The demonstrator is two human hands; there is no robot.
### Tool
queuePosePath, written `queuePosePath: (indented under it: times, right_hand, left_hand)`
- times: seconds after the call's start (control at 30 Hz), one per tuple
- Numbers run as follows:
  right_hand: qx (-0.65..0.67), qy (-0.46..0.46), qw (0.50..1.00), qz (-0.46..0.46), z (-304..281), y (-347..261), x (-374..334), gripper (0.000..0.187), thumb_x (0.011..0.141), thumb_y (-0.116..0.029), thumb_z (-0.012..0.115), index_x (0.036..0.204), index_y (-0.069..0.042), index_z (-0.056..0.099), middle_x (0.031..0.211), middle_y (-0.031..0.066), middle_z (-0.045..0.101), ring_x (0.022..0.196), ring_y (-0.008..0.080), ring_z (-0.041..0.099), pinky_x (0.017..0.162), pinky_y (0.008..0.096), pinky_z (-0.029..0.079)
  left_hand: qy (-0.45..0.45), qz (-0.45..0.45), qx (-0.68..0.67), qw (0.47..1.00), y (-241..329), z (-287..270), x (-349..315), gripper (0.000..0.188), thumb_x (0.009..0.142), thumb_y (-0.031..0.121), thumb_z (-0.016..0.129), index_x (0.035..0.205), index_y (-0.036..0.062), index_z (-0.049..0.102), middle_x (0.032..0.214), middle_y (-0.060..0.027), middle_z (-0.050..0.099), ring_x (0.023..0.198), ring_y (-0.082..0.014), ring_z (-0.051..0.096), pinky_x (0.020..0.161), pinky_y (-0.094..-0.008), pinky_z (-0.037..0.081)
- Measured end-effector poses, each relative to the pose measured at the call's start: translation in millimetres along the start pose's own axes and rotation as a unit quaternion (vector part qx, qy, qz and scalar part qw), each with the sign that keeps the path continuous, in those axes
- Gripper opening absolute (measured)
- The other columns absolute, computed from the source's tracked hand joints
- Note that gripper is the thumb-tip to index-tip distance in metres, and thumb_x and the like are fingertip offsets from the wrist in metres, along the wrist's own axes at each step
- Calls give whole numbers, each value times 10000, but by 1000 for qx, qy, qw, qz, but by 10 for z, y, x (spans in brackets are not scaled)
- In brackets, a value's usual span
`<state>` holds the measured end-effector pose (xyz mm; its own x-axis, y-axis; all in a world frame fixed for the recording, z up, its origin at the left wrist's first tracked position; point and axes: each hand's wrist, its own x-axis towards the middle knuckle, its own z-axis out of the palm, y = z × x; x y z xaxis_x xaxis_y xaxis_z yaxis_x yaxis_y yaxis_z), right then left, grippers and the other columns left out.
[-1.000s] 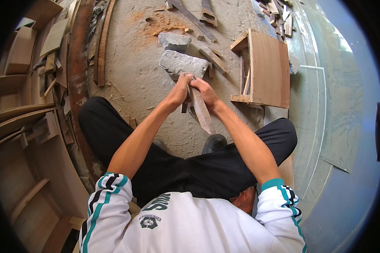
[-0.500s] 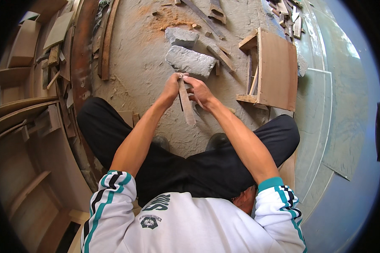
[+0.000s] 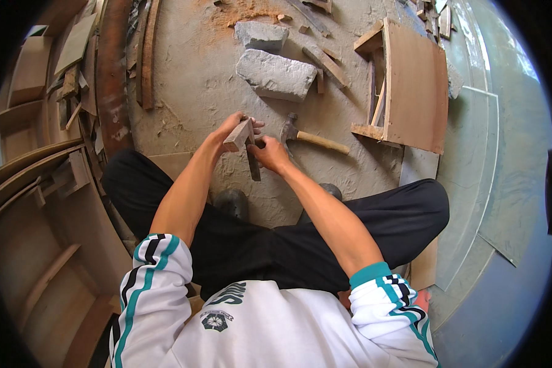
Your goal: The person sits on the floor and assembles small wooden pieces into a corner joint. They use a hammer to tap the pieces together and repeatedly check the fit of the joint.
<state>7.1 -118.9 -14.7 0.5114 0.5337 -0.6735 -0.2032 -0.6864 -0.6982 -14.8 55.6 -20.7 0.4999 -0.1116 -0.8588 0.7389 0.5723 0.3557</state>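
Our forearms (image 3: 184, 186) angle inward; our left hand (image 3: 227, 126) grips the wood piece (image 3: 240, 135) in its fingers above the floor (image 3: 187, 67), our right hand (image 3: 272, 154) curled against it, its hold unclear.

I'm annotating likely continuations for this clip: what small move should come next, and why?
Probably bring the wooden pieces in the left hand forward onto the larger stone block: they sit at an angle to each other, the block lies just ahead as a firm support, and the hammer lies beside the right hand.
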Motion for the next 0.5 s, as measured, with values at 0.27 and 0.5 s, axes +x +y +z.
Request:
queuePosePath:
  times: [0.27,0.5]
  right_hand:
    - [5,72,997,-19,141,161,-128,343,877,-307,687,1038,-6,728,923,251,705,933,397,687,822,448,515]
    - [-12,48,998,-28,191,256,-196,324,880,-284,658,1022,-4,736,898,268,693,898,411,685,816,449,513]
  left_hand:
    - [-3,-112,179,977,203,109,-65,395,1028,233,287,1151,55,618,1039,-109,664,828,-193,647,770,-403,574]
    - [145,-120,152,970,77,141,7,256,977,173,486,1136,19,615,982,-132,639,800,-232,636,701,-408,570]
